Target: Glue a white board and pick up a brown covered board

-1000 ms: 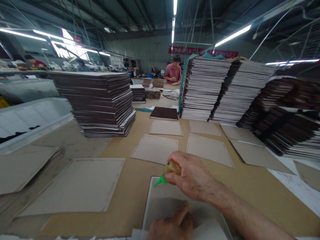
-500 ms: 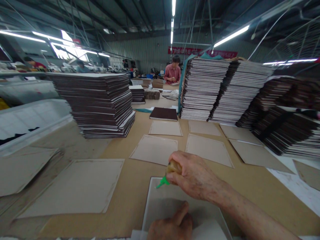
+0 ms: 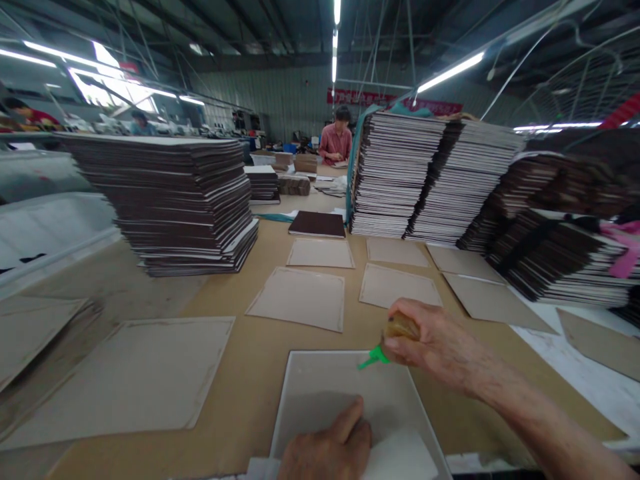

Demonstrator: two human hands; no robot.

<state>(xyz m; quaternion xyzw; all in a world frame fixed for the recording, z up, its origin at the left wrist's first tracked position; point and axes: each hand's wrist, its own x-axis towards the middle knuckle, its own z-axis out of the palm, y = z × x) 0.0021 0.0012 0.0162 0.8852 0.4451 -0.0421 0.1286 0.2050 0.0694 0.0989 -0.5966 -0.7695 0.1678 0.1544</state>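
1. The right hand holds a small glue bottle with a green nozzle; the fingers are closed around the amber body, and the nozzle points down and to the left, over the far right part of a grey board.
2. What is inside the bottle I cannot tell; only its amber colour is visible between the fingers.
3. The grey board lies flat on the table just in front of the person, near the lower edge of the view.
4. The left hand rests flat on the near part of this board, with the fingers together and the thumb lifted a little toward the nozzle.
5. The right forearm comes in from the lower right corner, and the wrist is bent toward the middle of the table.
6. Several brown cardboard sheets lie apart from each other on the table beyond the board.
7. A tall stack of dark covers stands to the left, and other stacks stand to the right.
8. A person in a pink shirt sits far behind, at the end of the table.
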